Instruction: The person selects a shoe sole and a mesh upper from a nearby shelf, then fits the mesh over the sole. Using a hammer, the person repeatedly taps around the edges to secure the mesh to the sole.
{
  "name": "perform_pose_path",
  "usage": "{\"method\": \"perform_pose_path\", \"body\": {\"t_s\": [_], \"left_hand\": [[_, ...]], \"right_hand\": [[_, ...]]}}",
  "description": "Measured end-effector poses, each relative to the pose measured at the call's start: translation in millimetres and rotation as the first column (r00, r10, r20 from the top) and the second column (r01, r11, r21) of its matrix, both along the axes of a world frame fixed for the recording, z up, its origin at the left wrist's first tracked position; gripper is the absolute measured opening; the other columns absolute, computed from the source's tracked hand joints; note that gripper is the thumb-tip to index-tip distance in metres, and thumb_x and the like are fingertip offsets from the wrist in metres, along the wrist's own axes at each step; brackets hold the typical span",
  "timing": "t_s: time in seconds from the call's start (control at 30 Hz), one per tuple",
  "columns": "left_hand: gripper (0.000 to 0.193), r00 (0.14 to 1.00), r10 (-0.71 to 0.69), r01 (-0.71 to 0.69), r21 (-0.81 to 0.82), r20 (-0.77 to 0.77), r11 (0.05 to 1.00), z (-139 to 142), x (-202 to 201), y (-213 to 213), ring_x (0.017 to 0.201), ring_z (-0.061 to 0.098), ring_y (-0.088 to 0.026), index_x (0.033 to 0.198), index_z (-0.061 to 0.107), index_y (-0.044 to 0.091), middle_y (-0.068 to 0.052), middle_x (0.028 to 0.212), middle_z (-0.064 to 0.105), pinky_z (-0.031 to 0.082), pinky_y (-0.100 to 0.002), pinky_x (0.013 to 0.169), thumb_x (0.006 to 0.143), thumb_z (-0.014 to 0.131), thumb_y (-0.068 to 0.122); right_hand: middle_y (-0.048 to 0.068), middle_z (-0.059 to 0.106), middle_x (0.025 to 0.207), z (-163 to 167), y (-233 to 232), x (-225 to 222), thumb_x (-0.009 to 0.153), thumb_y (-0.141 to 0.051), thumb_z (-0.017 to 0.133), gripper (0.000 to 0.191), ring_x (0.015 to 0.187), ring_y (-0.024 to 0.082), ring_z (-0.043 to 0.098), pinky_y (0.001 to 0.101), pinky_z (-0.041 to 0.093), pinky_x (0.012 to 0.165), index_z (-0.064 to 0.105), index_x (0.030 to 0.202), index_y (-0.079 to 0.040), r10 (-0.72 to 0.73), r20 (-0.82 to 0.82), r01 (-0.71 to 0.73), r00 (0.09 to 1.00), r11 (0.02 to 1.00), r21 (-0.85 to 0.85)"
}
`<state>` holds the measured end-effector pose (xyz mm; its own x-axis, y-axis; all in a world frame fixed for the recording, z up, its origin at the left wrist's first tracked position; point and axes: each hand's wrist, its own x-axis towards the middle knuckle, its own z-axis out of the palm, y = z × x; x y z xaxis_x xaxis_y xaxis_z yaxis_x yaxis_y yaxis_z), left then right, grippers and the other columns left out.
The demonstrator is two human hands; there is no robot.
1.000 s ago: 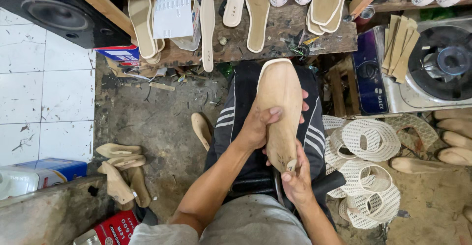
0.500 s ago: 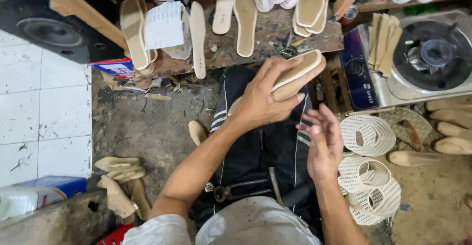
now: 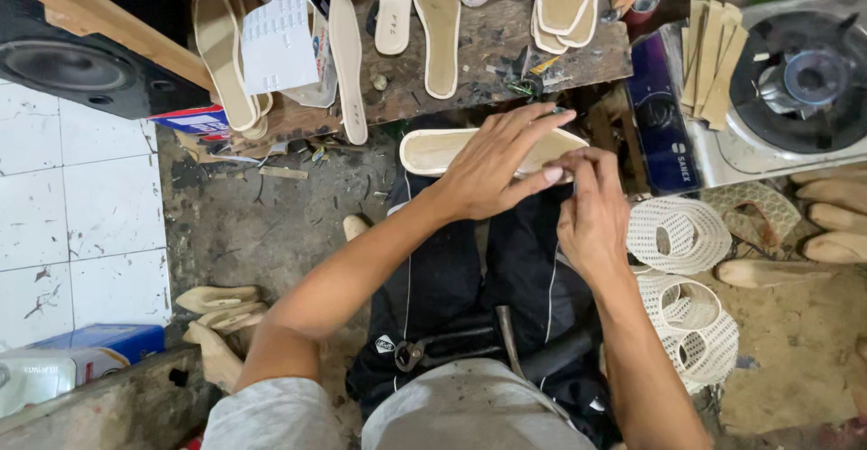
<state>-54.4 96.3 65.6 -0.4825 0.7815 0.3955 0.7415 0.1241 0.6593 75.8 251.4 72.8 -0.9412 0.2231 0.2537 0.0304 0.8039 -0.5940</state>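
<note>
While both hands grip, insole [image 3: 433, 150] lies crosswise.

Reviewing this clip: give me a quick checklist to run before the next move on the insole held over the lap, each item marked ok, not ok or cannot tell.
1. Left hand lies flat over the insole: ok.
2. Right hand is at the insole's right end, fingertips on it: ok.
3. Insole lies sideways, level across the lap: ok.
4. Firmness of the right hand's grip: cannot tell, the left hand's fingers cover the contact.
5. Pliers rest on the lap near the body, clear of both hands: ok.
6. Mesh uppers lie on the floor beside the right hand: ok.
</note>
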Motion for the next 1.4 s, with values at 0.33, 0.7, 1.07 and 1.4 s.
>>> {"method": "perform_pose_path", "body": {"t_s": [0.33,0.7,1.07,1.4], "left_hand": [[0.032,0.835,0.421,-0.549,0.501,0.354,0.668,-18,9,-58,0.133,0.056,-0.019,0.141,0.058,0.006,-0.009,0.142,0.058,0.043,-0.033,0.119,0.109,0.064,0.002],[0.068,0.675,0.147,-0.456,0.252,0.723,0.854,-55,-3,-133,0.125,0.063,-0.015,0.14,0.055,0.003,-0.007,0.134,0.066,0.051,-0.032,0.109,0.08,0.087,0.006],[0.06,0.711,0.134,-0.46,0.311,0.69,0.832,-85,-4,-148,0.126,0.064,-0.021,0.13,0.059,0.001,-0.013,0.136,0.067,0.051,-0.036,0.11,0.078,0.088,0.004],[0.063,0.736,0.099,-0.436,0.357,0.669,0.826,-103,-12,-145,0.132,0.063,-0.028,0.132,0.059,0.003,-0.018,0.137,0.066,0.05,-0.041,0.114,0.077,0.09,0.007]], "right_hand": [[0.022,0.053,0.128,24,-36,-37,0.08,0.002,0.06,0.08,0.107,0.042,0.054,0.045,0.058,0.068,0.057,0.148,-0.04,0.157,0.277,-0.275,0.948,0.841,0.466],[0.03,0.047,0.135,27,-51,-55,0.071,0.005,0.064,0.091,0.109,0.05,0.052,0.0489,0.059,0.075,0.052,0.149,-0.039,0.293,0.328,-0.418,0.898,0.799,0.432],[0.018,0.076,0.105,20,9,-179,0.092,-0.008,0.069,0.029,0.087,0.024,0.072,0.0408,0.057,0.079,0.074,0.121,-0.01,0.449,0.253,-0.435,0.857,0.894,-0.112],[0.018,0.073,0.084,-93,0,-323,0.083,-0.004,0.082,0.011,0.071,0.026,0.07,0.0366,0.055,0.066,0.08,0.093,-0.001,0.364,-0.112,-0.359,0.925,0.931,0.06]]}}
